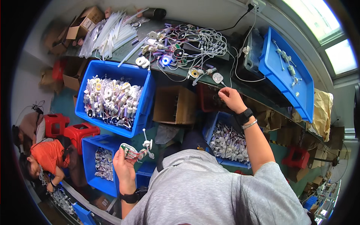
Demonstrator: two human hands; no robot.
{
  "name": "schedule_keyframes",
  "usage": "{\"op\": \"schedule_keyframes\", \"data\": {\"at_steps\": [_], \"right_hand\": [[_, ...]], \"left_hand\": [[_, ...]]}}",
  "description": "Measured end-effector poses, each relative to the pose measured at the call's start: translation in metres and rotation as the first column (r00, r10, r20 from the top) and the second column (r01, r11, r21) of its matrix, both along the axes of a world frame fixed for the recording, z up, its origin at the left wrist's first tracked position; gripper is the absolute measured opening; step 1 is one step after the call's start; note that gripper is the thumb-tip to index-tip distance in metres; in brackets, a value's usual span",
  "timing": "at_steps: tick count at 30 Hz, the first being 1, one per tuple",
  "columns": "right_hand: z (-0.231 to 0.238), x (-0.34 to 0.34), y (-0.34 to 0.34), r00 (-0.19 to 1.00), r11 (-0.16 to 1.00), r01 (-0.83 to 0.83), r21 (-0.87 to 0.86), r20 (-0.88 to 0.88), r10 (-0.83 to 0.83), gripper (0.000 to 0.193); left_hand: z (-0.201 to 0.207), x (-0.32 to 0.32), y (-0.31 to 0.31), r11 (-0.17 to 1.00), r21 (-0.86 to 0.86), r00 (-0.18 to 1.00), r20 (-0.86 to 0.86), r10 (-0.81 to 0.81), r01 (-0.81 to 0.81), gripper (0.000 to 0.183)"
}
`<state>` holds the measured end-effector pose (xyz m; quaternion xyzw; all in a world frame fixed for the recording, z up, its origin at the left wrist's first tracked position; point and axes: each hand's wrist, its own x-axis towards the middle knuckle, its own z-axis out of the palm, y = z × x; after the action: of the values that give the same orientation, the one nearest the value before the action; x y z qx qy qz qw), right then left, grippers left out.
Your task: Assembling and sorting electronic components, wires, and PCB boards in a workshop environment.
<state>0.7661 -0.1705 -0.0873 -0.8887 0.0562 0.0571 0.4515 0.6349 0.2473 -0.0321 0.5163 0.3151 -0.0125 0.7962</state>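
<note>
My left hand (125, 173) is closed on a small device with a green circuit board (128, 151) in a white round shell. Thin red and dark wires run from it to a white plastic fitting with a stem (147, 144), which sticks out to the right of the hand. My right hand (233, 101) is at the bench's front edge, fingers curled together. Just beyond its fingertips lies a round white disc (217, 78) with a short cable. Whether the fingers grip anything is hard to see.
On the dark bench are tangled white cables (210, 39), clear plastic tubes (116, 33) and a blue tray (305, 86). Blue bins (145, 101) hold many white parts. A cardboard box (165, 107) sits below. Red stools (80, 131) and a person in orange (48, 155) are at left.
</note>
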Motion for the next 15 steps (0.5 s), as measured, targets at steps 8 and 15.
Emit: {"op": "schedule_keyframes", "data": {"at_steps": [8, 15], "right_hand": [[-0.023, 0.129, -0.015, 0.996, 0.986, -0.007, -0.165, 0.083, 0.021, 0.018], [-0.048, 0.205, -0.009, 0.926, 0.924, -0.058, -0.379, 0.324, 0.191, 0.020]], "left_hand": [[0.011, 0.025, -0.038, 0.985, 0.035, 0.983, -0.069, 0.169, -0.167, 0.020], [0.016, 0.058, -0.080, 0.972, 0.059, 0.964, -0.127, 0.233, -0.227, 0.017]]}}
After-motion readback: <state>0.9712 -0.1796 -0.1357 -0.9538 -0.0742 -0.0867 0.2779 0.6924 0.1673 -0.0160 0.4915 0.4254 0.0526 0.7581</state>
